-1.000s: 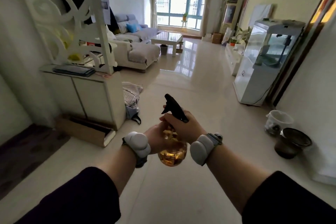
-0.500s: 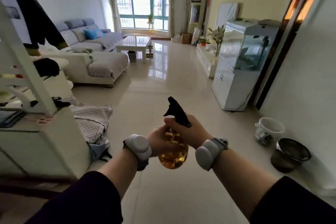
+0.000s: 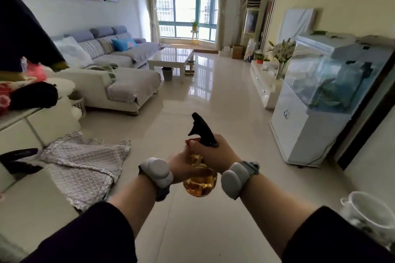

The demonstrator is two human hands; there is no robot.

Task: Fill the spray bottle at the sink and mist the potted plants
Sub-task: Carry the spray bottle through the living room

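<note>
Big tiled living room floor [image 3: 213,100], clear lane down the middle: sofa [image 3: 119,74] on the left, fish tank [image 3: 333,83] on its white cabinet on the right, low TV console [image 3: 265,83] past it, bay window [image 3: 186,6] at the far end. Crumpled quilted cloth [image 3: 85,166] on the floor, left of the lane. Plants look to be far right on the console: vase of lilies [image 3: 280,53], small potted plants [image 3: 259,57] behind it, one more pot [image 3: 195,25] on a stand by the window. Spray bottle [image 3: 199,168] is at chest height, centre frame, amber body with liquid showing, so filling looks done; this reads as the carry. Right hand [image 3: 215,156] is wrapped tight round the neck under the black trigger head, left hand [image 3: 181,166] cups the body from the side, fingers curled on it. To do it well: keep the bottle upright, finger off the trigger, pass right of the cloth, stop close to the console, aim the nozzle at leaves, away from the tank and console.
</note>
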